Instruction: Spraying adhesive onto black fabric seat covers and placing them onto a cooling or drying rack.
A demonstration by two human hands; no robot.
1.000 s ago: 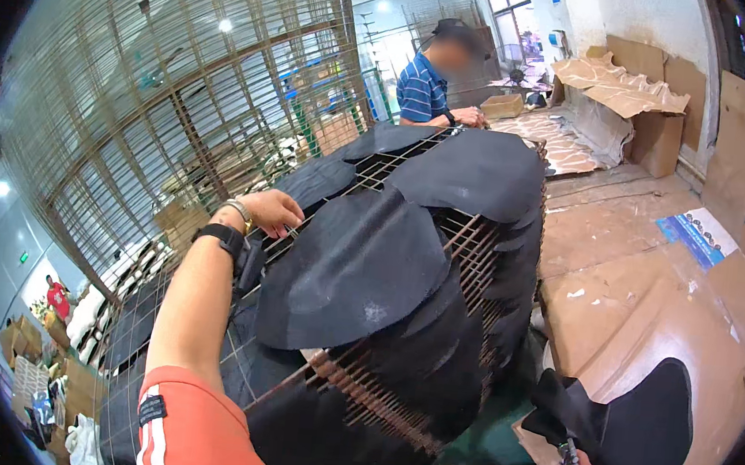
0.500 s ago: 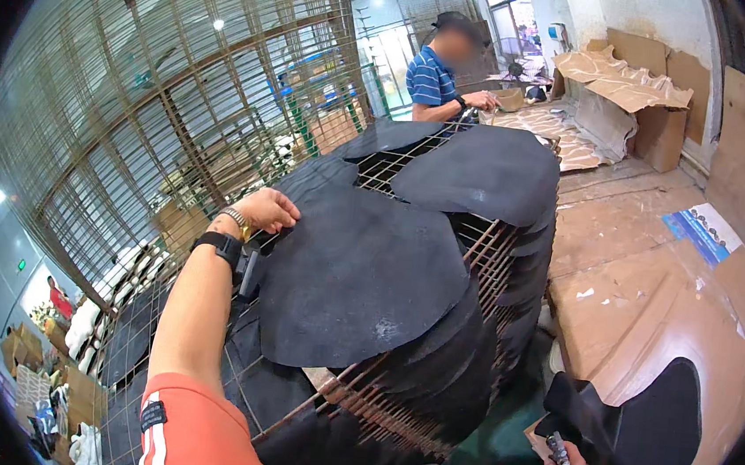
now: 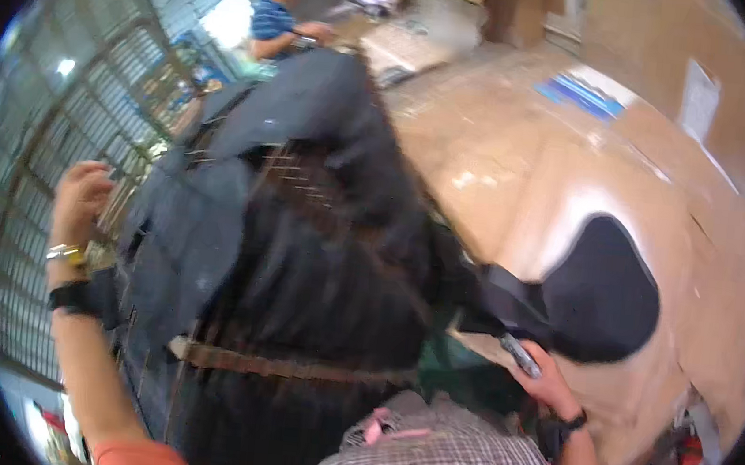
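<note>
My left hand (image 3: 83,197) is raised beside the upright wire racks (image 3: 35,194); its fingers are bent but smeared by motion, so their grip is unclear. To its right, the rack stack carries several black rounded sheets (image 3: 186,234), their edges hanging over the sides. My right hand (image 3: 552,390), low at the right, is closed around a short mottled silver-grey tool (image 3: 521,356) whose exact kind I cannot make out. Just beyond that tool, a smooth black rounded piece (image 3: 606,293) lies on the cardboard-covered table (image 3: 487,136), next to a folded black piece (image 3: 513,298).
Across the stack, a person (image 3: 275,25) in a blue striped shirt and dark cap works with hands forward. A blue and white printed sheet (image 3: 584,93) lies on the table. A cardboard box (image 3: 511,14) stands at the back, and plaid cloth (image 3: 451,452) covers my front.
My view has swung right. My left hand has come off the top black sheet and is now up by the wire racks. The right hand still holds the silver-grey tool beside the folded black piece.
</note>
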